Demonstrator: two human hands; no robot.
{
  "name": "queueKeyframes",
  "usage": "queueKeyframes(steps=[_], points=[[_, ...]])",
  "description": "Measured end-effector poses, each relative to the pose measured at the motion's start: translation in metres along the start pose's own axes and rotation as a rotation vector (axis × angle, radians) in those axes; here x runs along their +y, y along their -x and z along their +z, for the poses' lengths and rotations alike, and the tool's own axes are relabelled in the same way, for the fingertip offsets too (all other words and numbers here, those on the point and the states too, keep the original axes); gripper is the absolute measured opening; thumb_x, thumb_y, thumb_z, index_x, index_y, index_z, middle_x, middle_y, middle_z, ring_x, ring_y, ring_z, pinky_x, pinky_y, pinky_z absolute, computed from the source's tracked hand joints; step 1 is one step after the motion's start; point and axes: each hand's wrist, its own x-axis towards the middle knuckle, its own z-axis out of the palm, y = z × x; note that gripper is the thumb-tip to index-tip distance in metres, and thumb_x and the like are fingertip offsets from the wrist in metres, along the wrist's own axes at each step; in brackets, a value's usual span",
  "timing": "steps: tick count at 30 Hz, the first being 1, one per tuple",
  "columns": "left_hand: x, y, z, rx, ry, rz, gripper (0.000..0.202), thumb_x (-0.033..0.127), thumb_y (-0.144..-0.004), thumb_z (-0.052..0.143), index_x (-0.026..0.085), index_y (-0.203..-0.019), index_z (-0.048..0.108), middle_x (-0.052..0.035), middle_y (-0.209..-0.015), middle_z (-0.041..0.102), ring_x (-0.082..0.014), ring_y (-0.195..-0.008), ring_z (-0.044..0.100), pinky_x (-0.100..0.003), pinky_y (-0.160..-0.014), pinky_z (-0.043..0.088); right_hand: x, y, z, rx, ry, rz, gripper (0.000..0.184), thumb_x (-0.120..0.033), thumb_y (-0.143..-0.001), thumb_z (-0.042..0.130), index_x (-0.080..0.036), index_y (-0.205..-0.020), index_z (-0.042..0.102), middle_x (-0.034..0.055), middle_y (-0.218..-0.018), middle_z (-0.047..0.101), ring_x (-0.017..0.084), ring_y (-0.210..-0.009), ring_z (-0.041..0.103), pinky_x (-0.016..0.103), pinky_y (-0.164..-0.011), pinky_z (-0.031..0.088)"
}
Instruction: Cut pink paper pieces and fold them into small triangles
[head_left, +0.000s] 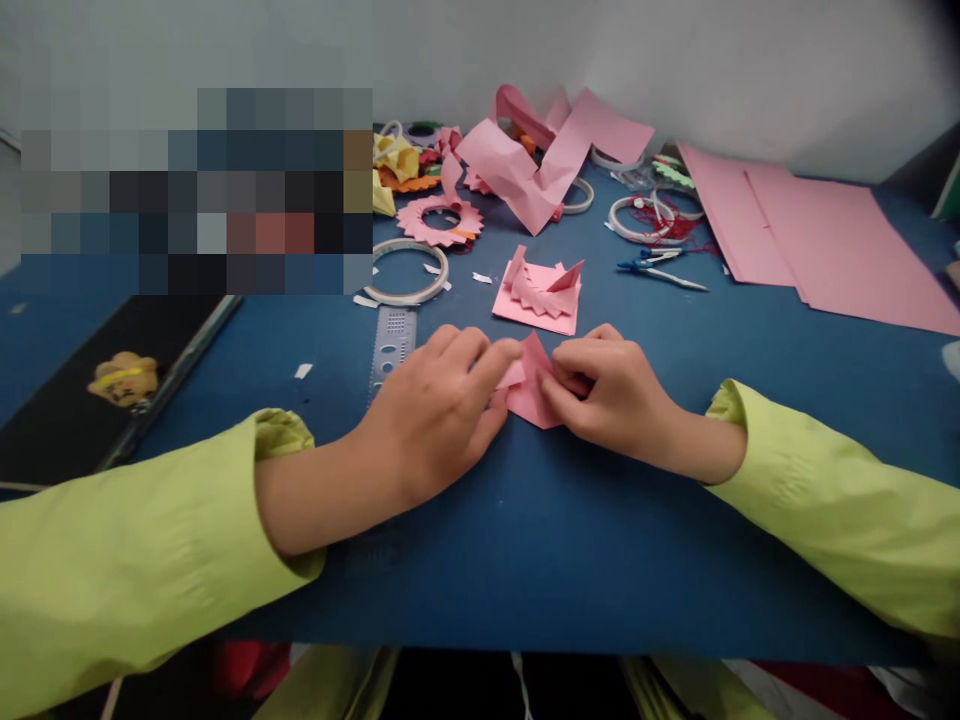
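Note:
Between my hands is a small piece of pink paper (534, 385) with folded edges, held just above the blue table. My left hand (442, 405) pinches its left side between thumb and forefinger. On the right side, my right hand (611, 385) grips the paper with curled fingers and thumb. Just beyond lies a stack of pink paper squares (517, 312) with a partly joined chain of folded pink pieces (541, 290) on top. A clear plastic ruler (394, 335) with cut-out shapes lies partly under my left forearm and hand.
A tape roll (409, 272) and a pleated pink paper ring (439, 220) lie behind my left hand. Crumpled pink paper (525, 175) stands at the back. Blue-handled compasses (660, 268) and large pink sheets (817, 230) are to the right. A bear-shaped charm (124, 380) lies left.

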Motion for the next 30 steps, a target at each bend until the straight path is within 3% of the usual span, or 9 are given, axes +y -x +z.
queueKeyframes(steps=[4, 10, 13, 16, 24, 30], points=[[0.0011, 0.0019, 0.0017, 0.073, 0.041, 0.216, 0.023, 0.011, -0.089, 0.042, 0.008, -0.095, 0.064, -0.0128, -0.095, 0.067, -0.0245, -0.090, 0.059, -0.037, -0.073, 0.052, 0.0019, 0.0005, 0.0012, 0.013, 0.035, -0.033, 0.033, -0.014, -0.078, 0.052, -0.019, -0.059, 0.025, -0.0078, -0.053, 0.029, 0.007, -0.051, 0.026, 0.030, -0.065, 0.028], [0.0072, 0.0056, -0.0012, 0.043, -0.027, 0.315, 0.024, 0.014, -0.090, 0.043, 0.008, -0.088, 0.067, -0.0137, -0.092, 0.069, -0.0240, -0.091, 0.063, -0.037, -0.074, 0.056, -0.0009, -0.0005, -0.0027, 0.032, 0.000, -0.206, 0.022, -0.017, -0.081, 0.054, -0.020, -0.065, 0.039, -0.0034, -0.063, 0.047, 0.011, -0.060, 0.043, 0.032, -0.074, 0.034], [0.0058, 0.0044, -0.0020, 0.061, -0.067, 0.338, 0.025, 0.015, -0.090, 0.043, 0.010, -0.084, 0.067, -0.0119, -0.090, 0.069, -0.0226, -0.088, 0.064, -0.035, -0.071, 0.056, -0.0026, -0.0010, -0.0060, 0.017, -0.065, -0.255, 0.004, -0.020, -0.088, 0.049, -0.019, -0.085, 0.052, 0.0021, -0.077, 0.059, 0.015, -0.074, 0.054, 0.034, -0.076, 0.037], [0.0039, 0.0028, -0.0016, 0.075, -0.085, 0.343, 0.025, 0.016, -0.091, 0.043, 0.010, -0.084, 0.067, -0.0112, -0.086, 0.069, -0.0222, -0.084, 0.065, -0.034, -0.068, 0.055, -0.0016, -0.0014, -0.0069, 0.007, -0.112, -0.267, 0.018, -0.011, -0.088, 0.042, -0.019, -0.099, 0.054, 0.0039, -0.087, 0.063, 0.016, -0.082, 0.058, 0.034, -0.078, 0.039], [0.0047, 0.0033, -0.0012, 0.107, -0.091, 0.361, 0.024, 0.015, -0.090, 0.045, 0.011, -0.080, 0.067, -0.0100, -0.082, 0.070, -0.0214, -0.080, 0.066, -0.031, -0.062, 0.050, 0.0011, -0.0033, -0.0016, 0.055, -0.123, -0.257, 0.012, -0.014, -0.086, 0.054, -0.019, -0.093, 0.063, 0.0059, -0.094, 0.068, 0.018, -0.091, 0.062, 0.038, -0.082, 0.045], [0.0050, 0.0025, -0.0048, 0.193, -0.051, 0.345, 0.025, 0.014, -0.085, 0.049, 0.012, -0.071, 0.069, -0.0094, -0.075, 0.071, -0.0214, -0.071, 0.067, -0.031, -0.055, 0.051, 0.0028, -0.0019, 0.0015, 0.120, -0.100, -0.268, 0.009, -0.015, -0.084, 0.056, -0.018, -0.087, 0.065, 0.0084, -0.095, 0.067, 0.019, -0.092, 0.063, 0.038, -0.083, 0.048]])
